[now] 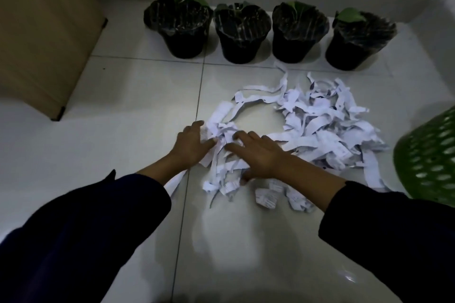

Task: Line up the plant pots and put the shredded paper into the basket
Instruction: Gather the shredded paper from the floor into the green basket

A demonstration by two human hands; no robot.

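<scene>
On floor tiles, shredded paper [317, 128] is lying spread from centre toward 3 o'clock. Left hand [192, 145] and right hand [258, 155] are pressing its near-left edge, fingers straight, grasping nothing. Four plant pots [243, 34] are standing in a row at 12 o'clock. Green basket [428, 157] is sitting at 3 o'clock.
</scene>
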